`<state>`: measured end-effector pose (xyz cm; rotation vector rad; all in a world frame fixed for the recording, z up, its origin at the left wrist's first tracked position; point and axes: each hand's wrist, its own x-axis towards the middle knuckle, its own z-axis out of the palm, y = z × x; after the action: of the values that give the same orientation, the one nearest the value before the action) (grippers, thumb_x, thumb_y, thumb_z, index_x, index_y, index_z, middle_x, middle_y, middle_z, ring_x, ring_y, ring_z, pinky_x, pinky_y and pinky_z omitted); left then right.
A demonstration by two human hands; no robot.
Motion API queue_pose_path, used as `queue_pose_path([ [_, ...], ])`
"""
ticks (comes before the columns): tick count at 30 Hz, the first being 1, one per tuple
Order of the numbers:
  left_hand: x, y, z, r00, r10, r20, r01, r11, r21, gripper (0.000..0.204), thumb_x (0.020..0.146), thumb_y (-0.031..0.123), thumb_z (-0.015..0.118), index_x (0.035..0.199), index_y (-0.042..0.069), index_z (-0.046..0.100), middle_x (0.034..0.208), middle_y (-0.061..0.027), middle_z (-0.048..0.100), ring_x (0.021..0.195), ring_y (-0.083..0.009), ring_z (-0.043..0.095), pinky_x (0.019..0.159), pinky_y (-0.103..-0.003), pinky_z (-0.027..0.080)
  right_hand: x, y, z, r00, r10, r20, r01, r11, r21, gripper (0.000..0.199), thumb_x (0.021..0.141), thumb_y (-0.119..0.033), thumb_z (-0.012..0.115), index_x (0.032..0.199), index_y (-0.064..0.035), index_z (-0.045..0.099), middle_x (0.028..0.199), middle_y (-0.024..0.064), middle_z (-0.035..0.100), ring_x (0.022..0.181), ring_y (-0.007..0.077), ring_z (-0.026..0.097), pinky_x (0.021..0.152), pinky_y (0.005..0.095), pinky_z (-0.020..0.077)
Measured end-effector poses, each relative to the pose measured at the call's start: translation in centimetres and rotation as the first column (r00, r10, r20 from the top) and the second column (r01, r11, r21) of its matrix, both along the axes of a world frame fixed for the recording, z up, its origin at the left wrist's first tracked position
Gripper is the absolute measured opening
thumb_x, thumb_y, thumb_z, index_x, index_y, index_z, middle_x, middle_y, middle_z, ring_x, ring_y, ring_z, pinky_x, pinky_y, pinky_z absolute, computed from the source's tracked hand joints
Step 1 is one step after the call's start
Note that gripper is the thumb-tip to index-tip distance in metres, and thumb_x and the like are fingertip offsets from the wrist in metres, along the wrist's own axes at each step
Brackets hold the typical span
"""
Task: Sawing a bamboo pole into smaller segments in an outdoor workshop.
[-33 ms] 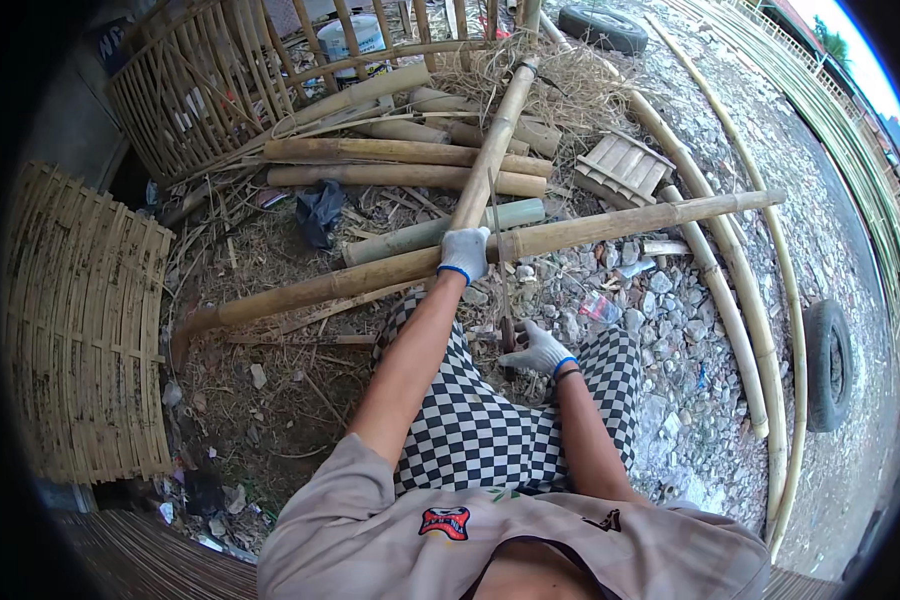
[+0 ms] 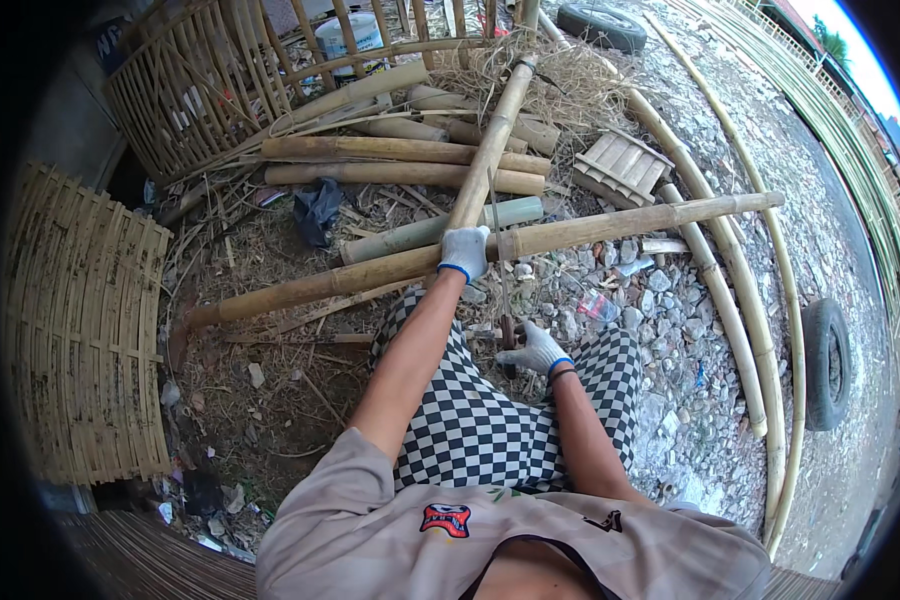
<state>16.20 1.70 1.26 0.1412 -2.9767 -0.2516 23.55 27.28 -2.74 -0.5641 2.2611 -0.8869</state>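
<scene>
My left hand (image 2: 464,252), in a pale knit glove with a blue cuff, is closed over a long bamboo pole (image 2: 610,225) that lies crosswise before me. Its grip is just left of a saw's thin blade (image 2: 501,262), which crosses the pole. A second bamboo pole (image 2: 498,140) slants away and meets the first under that hand. My right hand (image 2: 536,350), gloved alike, is closed around the saw's dark handle (image 2: 509,340) between my knees. Whether the blade has cut into the bamboo cannot be made out.
Cut bamboo lengths (image 2: 400,175) lie beyond the pole, near a black plastic bag (image 2: 317,212). A slatted bamboo panel (image 2: 90,330) is at left. Long poles (image 2: 740,280) and a tyre (image 2: 826,365) lie on the gravel at right. A small bamboo rack (image 2: 622,168) stands ahead.
</scene>
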Motion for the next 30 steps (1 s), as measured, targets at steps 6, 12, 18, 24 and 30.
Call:
queue_pose_path([
  [6, -2.3, 0.6, -1.5, 0.994, -0.033, 0.105, 0.031, 0.999, 0.017, 0.023, 0.073, 0.018, 0.076, 0.096, 0.015, 0.072, 0.093, -0.0133, 0.077, 0.096, -0.0326, 0.075, 0.083, -0.048, 0.055, 0.3, -0.8, -2.9, 1.0, 0.0, -0.012, 0.002, 0.992, 0.13, 0.072, 0.076, -0.058, 0.082, 0.117, 0.0002, 0.07, 0.112, 0.0261, 0.073, 0.106, 0.04, 0.07, 0.091, 0.0453, 0.0548],
  [12, -3.3, -0.2, -2.0, 0.99, -0.047, 0.131, 0.057, 0.995, -0.078, 0.022, 0.074, 0.018, 0.075, 0.095, 0.014, 0.073, 0.094, -0.0129, 0.077, 0.096, -0.0312, 0.074, 0.084, -0.046, 0.056, 0.5, -0.9, -1.4, 0.967, -0.237, -0.089, 0.243, 0.968, 0.059, 0.036, 0.08, -0.034, 0.069, 0.096, -0.0034, 0.078, 0.083, 0.0224, 0.074, 0.083, 0.0364, 0.075, 0.079, 0.0445, 0.0582],
  [18, -3.9, 0.1, -1.9, 0.98, -0.014, 0.198, 0.032, 0.996, -0.087, 0.024, 0.072, 0.019, 0.076, 0.095, 0.013, 0.077, 0.095, -0.015, 0.078, 0.095, -0.0317, 0.075, 0.082, -0.045, 0.058, 1.1, 0.0, 2.8, 0.911, -0.413, 0.012, 0.413, 0.911, -0.014, 0.037, 0.084, -0.032, 0.07, 0.099, 0.001, 0.076, 0.074, 0.013, 0.072, 0.069, 0.0238, 0.069, 0.069, 0.0374, 0.0553],
  [24, -4.5, -1.3, -2.0, 0.965, -0.027, 0.26, 0.03, 1.0, -0.008, 0.031, 0.07, 0.023, 0.079, 0.099, 0.012, 0.078, 0.097, -0.0182, 0.077, 0.097, -0.036, 0.075, 0.085, -0.049, 0.06, 2.5, -0.3, 10.0, 0.89, -0.398, 0.223, 0.456, 0.796, -0.398, 0.038, 0.093, -0.021, 0.071, 0.124, 0.0009, 0.065, 0.089, 0.0008, 0.066, 0.074, 0.0116, 0.059, 0.07, 0.0286, 0.0517],
  [30, -4.3, -0.8, -2.6, 0.968, -0.066, 0.243, 0.075, 0.997, -0.03, 0.039, 0.07, 0.026, 0.08, 0.106, 0.013, 0.077, 0.104, -0.0168, 0.077, 0.1, -0.0354, 0.075, 0.085, -0.05, 0.06, 2.5, -2.3, 14.5, 0.793, -0.533, 0.295, 0.594, 0.57, -0.567, 0.021, 0.101, -0.02, 0.067, 0.11, -0.0018, 0.061, 0.082, 0.0043, 0.06, 0.083, 0.0227, 0.06, 0.076, 0.0391, 0.0499],
])
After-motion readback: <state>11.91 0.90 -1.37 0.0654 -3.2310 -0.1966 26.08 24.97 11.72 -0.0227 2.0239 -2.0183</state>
